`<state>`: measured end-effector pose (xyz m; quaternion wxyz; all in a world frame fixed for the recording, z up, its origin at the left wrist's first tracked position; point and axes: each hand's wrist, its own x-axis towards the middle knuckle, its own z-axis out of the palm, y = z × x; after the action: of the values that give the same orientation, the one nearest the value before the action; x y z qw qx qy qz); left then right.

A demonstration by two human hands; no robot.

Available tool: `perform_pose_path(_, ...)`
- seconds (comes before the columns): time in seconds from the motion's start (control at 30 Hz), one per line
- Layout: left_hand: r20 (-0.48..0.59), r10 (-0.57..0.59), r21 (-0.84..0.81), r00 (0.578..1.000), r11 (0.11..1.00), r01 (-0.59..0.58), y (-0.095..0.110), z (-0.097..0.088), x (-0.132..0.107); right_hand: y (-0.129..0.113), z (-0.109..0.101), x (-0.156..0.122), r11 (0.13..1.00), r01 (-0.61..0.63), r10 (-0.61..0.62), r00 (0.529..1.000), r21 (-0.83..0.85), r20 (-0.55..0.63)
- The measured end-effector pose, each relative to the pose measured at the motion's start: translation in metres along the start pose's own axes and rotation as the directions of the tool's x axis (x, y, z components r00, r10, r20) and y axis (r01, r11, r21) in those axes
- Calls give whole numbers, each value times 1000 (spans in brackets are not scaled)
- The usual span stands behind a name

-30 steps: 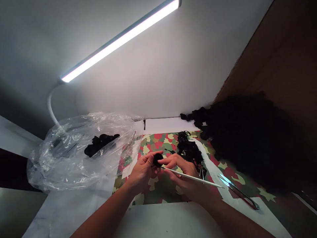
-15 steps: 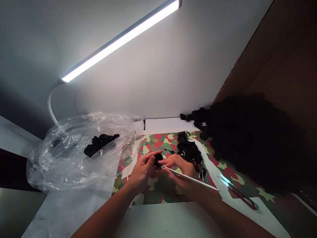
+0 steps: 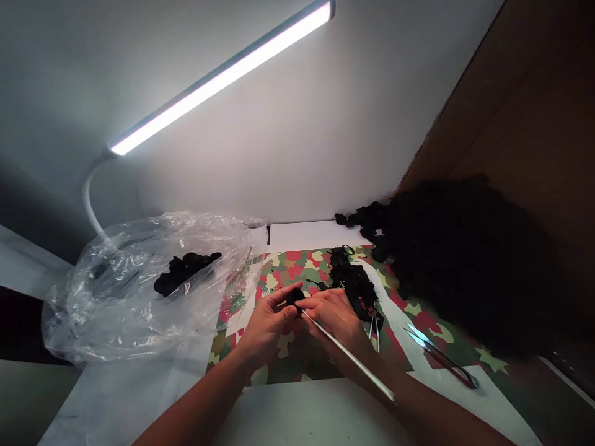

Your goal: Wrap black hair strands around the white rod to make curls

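Note:
Between my two hands is a small round black piece [image 3: 294,297], soft-looking; its exact kind I cannot make out. My left hand [image 3: 274,313] is closed around its left side, with the thumb in front and fingers behind. A long thin white stick [image 3: 351,357] lies in the grip of my right hand [image 3: 332,313]. Its far tip meets the black piece, and its other end points back over my right forearm. The fingertips of my right hand touch the black piece too. A heap of black scraps [image 3: 353,282] lies just beyond my right hand.
Metal tweezers [image 3: 374,331] lie by the scraps, and scissors [image 3: 441,356] farther right. A big black pile [image 3: 469,266] fills the right side against cardboard [image 3: 534,124]. On the left, a clear plastic bag [image 3: 134,310] holds black pieces [image 3: 186,272]. A lamp [image 3: 223,77] hangs above.
The stick has swung steeper, its near end coming down and toward me. My right hand has turned slightly with it, while my left still holds the black piece. The whole view has shifted slightly.

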<state>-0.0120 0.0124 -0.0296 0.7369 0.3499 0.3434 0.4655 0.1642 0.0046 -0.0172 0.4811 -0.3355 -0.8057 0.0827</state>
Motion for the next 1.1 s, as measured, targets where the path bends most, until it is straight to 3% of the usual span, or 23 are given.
perform_pose_path(0.13, 26, -3, -57, 1000, 998, 4, 1, 2, -1, -2, 0, 2, 999, -13, 9, 997, -47, -80)
perform_pose_path(0.37, 35, -29, -144, 999, 989, 34, 8, 5, -2, -11, -20, 10, 942, -286, 306, 947, 177, -102)
perform_pose_path(0.6, 33, -14, -128, 999, 992, 18, 3, 5, 0, -8, -12, 5, 961, -173, 182, 983, 214, -22)
perform_pose_path(1.1, 48, 11, -93, 999, 996, -6, -4, -1, 1, -2, -2, -2, 960, -189, 196, 980, 206, -16)
